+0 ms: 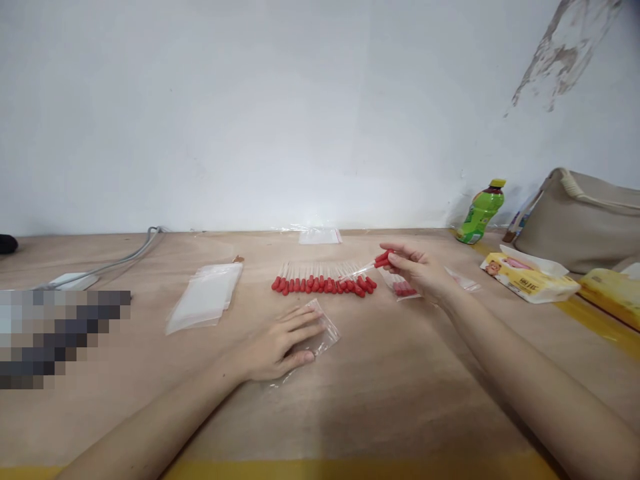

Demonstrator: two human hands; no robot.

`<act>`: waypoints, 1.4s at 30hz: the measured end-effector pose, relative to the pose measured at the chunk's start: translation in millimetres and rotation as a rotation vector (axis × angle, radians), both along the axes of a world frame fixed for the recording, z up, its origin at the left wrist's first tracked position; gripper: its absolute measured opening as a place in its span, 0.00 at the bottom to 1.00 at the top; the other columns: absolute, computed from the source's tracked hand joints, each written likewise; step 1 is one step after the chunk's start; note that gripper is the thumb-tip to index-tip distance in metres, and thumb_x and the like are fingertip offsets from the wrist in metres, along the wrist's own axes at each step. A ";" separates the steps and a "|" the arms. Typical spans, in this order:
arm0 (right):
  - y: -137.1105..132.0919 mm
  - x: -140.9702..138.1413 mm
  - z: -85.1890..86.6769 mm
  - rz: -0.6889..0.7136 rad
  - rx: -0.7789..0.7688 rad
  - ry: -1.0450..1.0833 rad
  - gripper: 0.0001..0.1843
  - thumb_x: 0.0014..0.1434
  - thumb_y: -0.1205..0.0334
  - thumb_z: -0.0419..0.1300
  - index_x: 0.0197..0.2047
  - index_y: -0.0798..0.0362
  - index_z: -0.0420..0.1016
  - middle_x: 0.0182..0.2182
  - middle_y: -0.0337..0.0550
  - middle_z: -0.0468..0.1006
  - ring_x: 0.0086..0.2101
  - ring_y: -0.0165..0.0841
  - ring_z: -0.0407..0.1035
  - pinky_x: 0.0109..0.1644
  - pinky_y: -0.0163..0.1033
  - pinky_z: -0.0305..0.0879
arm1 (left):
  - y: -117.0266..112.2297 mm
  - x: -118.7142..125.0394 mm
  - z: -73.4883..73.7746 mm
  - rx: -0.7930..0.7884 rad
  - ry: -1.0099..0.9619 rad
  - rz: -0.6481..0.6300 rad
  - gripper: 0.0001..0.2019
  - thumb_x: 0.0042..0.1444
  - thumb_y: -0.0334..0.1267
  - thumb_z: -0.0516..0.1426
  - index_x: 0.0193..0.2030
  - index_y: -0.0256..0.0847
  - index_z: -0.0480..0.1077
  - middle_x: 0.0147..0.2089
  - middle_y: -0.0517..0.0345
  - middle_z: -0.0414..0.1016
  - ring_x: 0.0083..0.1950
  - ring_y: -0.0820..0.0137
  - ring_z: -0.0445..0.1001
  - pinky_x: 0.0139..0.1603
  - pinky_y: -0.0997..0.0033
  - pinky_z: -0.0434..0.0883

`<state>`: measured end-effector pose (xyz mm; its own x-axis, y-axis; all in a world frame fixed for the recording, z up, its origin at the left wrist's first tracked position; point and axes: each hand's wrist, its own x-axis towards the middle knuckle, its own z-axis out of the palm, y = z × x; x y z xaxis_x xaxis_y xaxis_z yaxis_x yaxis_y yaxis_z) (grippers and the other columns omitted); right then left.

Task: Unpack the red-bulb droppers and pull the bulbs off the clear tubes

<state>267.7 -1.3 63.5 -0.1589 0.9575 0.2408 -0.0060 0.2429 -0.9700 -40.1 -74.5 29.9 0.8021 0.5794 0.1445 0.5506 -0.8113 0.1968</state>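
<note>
My left hand (280,347) lies flat on a small clear plastic bag (320,330) on the wooden table (380,387), fingers spread over it. My right hand (417,267) pinches droppers with red bulbs (383,259), their clear stems pointing left over a row of several red-bulbed droppers (323,283) laid side by side. Just under my right hand lies a filled bag of droppers (404,288).
A stack of empty clear bags (205,300) lies to the left, another bag (320,235) by the wall. At the right stand a green bottle (481,212), a beige bag (583,220) and tissue packs (530,277). A grey cable (135,253) runs at the left.
</note>
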 end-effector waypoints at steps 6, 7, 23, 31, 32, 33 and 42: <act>21.3 -55.6 -10.7 -0.215 0.435 -0.059 0.12 0.53 0.58 0.57 0.39 0.53 0.63 0.34 0.43 0.75 0.36 0.31 0.71 0.42 0.40 0.66 | 3.3 1.5 -3.8 -0.072 0.090 -0.043 0.26 0.61 0.47 0.44 0.64 0.52 0.42 0.67 0.58 0.40 0.67 0.62 0.39 0.64 0.52 0.40; 23.9 -68.1 -12.2 -0.210 0.522 -0.117 0.09 0.55 0.59 0.55 0.40 0.53 0.63 0.34 0.44 0.74 0.36 0.31 0.70 0.43 0.40 0.66 | 2.8 0.7 -4.3 -0.071 0.086 -0.028 0.26 0.61 0.47 0.44 0.64 0.52 0.42 0.67 0.58 0.40 0.67 0.62 0.39 0.64 0.52 0.40; 29.7 -148.1 -32.8 0.093 0.926 -1.191 0.11 0.58 0.67 0.52 0.43 0.53 0.70 0.38 0.47 0.75 0.41 0.37 0.64 0.45 0.42 0.55 | -1.4 -5.3 -5.3 -0.101 0.068 0.026 0.26 0.60 0.49 0.45 0.64 0.51 0.45 0.67 0.57 0.42 0.67 0.60 0.40 0.64 0.51 0.41; 9.4 -67.1 -23.1 -0.112 0.777 -1.088 0.10 0.59 0.62 0.51 0.37 0.54 0.73 0.36 0.46 0.76 0.40 0.35 0.66 0.45 0.41 0.55 | -3.1 -4.8 1.8 -0.220 0.002 0.086 0.21 0.62 0.46 0.41 0.62 0.52 0.48 0.66 0.60 0.45 0.67 0.64 0.41 0.64 0.52 0.41; 8.2 -49.4 -23.9 -0.145 0.753 -1.088 0.10 0.58 0.62 0.52 0.36 0.54 0.74 0.36 0.46 0.76 0.40 0.36 0.66 0.45 0.41 0.55 | -3.3 -4.6 3.2 -0.254 -0.049 0.114 0.20 0.63 0.45 0.40 0.62 0.53 0.51 0.66 0.61 0.48 0.67 0.65 0.42 0.65 0.53 0.42; 7.0 -31.5 -25.0 -0.180 0.730 -1.087 0.10 0.57 0.61 0.53 0.35 0.54 0.74 0.35 0.46 0.76 0.39 0.36 0.66 0.44 0.41 0.56 | -3.0 -4.5 4.0 -0.288 -0.112 0.146 0.19 0.63 0.44 0.40 0.60 0.52 0.55 0.65 0.61 0.51 0.66 0.66 0.45 0.64 0.55 0.45; -16.8 63.9 -38.2 -0.312 0.645 -1.308 0.17 0.47 0.59 0.57 0.43 0.49 0.72 0.41 0.44 0.75 0.43 0.41 0.64 0.43 0.45 0.50 | 16.3 -15.2 -12.8 -0.074 -0.384 0.721 0.17 0.51 0.52 0.53 0.36 0.39 0.67 0.37 0.55 0.67 0.35 0.67 0.69 0.37 0.66 0.66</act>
<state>331.6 -18.1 25.3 -0.4056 0.7793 0.4777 0.8931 0.4492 0.0255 -55.3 -58.3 17.1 0.1316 0.9525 0.2747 0.8150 -0.2617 0.5170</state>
